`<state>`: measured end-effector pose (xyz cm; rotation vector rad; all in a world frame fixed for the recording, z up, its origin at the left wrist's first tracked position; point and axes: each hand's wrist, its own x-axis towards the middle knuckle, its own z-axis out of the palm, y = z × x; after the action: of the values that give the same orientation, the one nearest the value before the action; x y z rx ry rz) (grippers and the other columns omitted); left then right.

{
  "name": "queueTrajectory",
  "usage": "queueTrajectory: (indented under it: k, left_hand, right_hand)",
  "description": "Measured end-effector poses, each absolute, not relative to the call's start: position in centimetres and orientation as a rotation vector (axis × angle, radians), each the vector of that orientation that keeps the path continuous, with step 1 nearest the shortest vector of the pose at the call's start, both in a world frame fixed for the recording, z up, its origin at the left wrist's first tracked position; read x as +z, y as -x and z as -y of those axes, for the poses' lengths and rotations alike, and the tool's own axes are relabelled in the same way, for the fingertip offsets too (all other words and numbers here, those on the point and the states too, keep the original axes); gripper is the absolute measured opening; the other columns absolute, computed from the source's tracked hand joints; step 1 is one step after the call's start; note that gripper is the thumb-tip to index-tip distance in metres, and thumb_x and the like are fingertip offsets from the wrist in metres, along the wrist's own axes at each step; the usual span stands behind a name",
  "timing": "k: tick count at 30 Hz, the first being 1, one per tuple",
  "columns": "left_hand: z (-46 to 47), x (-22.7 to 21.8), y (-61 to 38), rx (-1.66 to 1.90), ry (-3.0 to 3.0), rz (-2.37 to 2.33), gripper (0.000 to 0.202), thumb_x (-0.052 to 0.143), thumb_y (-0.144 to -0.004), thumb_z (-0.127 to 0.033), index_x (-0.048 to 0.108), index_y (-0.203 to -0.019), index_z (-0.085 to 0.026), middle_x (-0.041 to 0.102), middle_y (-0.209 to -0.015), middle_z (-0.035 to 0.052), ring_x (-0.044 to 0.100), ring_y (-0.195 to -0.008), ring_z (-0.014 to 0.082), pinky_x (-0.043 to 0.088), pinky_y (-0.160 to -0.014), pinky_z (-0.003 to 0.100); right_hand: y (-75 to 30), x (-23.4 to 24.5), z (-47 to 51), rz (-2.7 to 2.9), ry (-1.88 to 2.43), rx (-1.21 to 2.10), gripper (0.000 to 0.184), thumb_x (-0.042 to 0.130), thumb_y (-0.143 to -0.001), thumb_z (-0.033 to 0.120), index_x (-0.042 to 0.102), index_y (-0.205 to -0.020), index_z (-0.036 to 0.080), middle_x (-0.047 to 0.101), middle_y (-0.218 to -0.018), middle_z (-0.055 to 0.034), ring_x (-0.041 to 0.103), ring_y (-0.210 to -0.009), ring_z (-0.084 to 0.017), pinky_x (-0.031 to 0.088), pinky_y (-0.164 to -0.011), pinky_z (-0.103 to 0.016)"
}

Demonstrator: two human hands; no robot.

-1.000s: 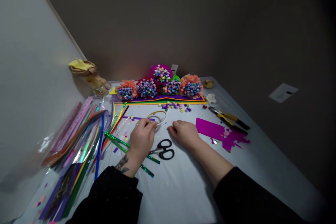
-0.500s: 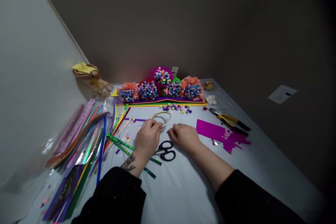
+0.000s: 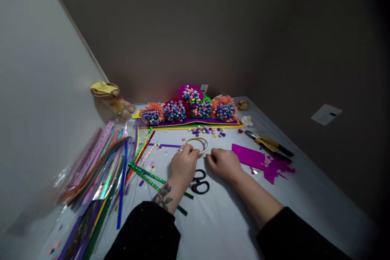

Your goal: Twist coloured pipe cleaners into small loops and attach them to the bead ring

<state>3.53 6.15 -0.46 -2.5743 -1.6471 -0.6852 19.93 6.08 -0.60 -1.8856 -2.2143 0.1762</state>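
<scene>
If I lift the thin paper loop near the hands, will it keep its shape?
The paper loop is a thin strip curled on edge, so it is probably very light and floppy, and would likely flatten under a firm pinch. Standing on edge on the table, it may slide or tip when pushed.

Bare white table [image 3: 219,219] lies open between the forearms. Black-handled scissors [image 3: 201,185] sit just behind the left hand [image 3: 183,164] and right hand [image 3: 224,164]. Left side: fanned coloured paper strips [image 3: 103,174]. Right side: magenta paper sheet [image 3: 248,156], yellow-handled pliers [image 3: 268,144]. Far edge: row of paper-flower bouquets [image 3: 189,109].
</scene>
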Motion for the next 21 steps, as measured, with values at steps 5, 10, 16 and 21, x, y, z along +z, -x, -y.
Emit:
queueTrajectory:
  k: [5, 10, 16, 21]
  left_hand:
    - [-6.3, -1.2, -3.6, -0.618, 2.744, 1.568, 0.016, 0.058, -0.087, -0.021, 0.066, -0.1, -0.023, 0.065, -0.087, 0.0035, 0.056, -0.087, 0.0203, 0.047, -0.074, 0.031]
    - [-6.5, -1.5, -3.3, -0.768, 2.708, 1.705, 0.02, 0.051, -0.09, -0.018, 0.066, -0.104, -0.022, 0.067, -0.094, 0.0037, 0.056, -0.092, 0.0204, 0.046, -0.081, 0.031]
    - [-6.9, -1.2, -2.7, -1.017, 2.545, 1.967, 0.023, 0.047, -0.089, -0.014, 0.063, -0.105, -0.017, 0.065, -0.099, 0.0071, 0.057, -0.097, 0.0211, 0.045, -0.088, 0.033]
    - [-7.3, -1.5, -2.6, -1.054, 2.581, 2.006, 0.022, 0.049, -0.087, -0.013, 0.063, -0.103, -0.015, 0.064, -0.099, 0.0094, 0.058, -0.099, 0.022, 0.046, -0.089, 0.034]
  right_hand:
    - [-22.0, -0.9, -7.3, 1.761, 1.801, 0.501, 0.032, 0.05, -0.076, 0.037, 0.047, -0.049, 0.019, 0.048, -0.044, 0.0005, 0.046, -0.048, -0.014, 0.026, -0.05, -0.025]
    - [-21.5, -0.4, -9.5, 1.634, 1.751, 0.538, 0.035, 0.043, -0.077, 0.041, 0.037, -0.05, 0.021, 0.038, -0.046, 0.0032, 0.039, -0.048, -0.012, 0.027, -0.048, -0.023]
    - [-16.8, -0.4, -12.3, 1.743, 1.561, 0.594, 0.035, 0.05, -0.075, 0.04, 0.04, -0.048, 0.02, 0.038, -0.046, 0.0039, 0.037, -0.049, -0.012, 0.023, -0.05, -0.025]
    - [-15.9, -0.7, -13.3, 1.733, 1.425, 0.675, 0.036, 0.054, -0.075, 0.04, 0.04, -0.048, 0.02, 0.04, -0.048, 0.0036, 0.037, -0.052, -0.012, 0.023, -0.052, -0.026]
